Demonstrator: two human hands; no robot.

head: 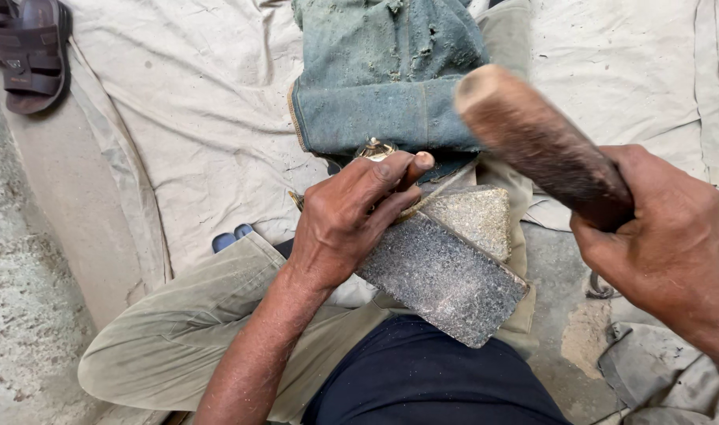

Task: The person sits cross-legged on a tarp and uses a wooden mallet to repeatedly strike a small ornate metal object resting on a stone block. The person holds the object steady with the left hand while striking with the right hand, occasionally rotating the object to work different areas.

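Clearance: I saw pale cloth (202, 102) open to the left; sandals (29, 51) lay at its far corner.
Block: grey slab (442, 275) rested on the lap, edge against folded denim (383, 79).
Left hand (352, 220): fingers curled, pinning a small brass piece (375, 149) at the slab's upper end.
Right hand (663, 236): I saw it closed round a wooden handle (541, 145), raised above.

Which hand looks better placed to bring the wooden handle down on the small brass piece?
The right hand: it grips the wooden handle, raised above the block. The left hand is busy pinning the brass piece there.
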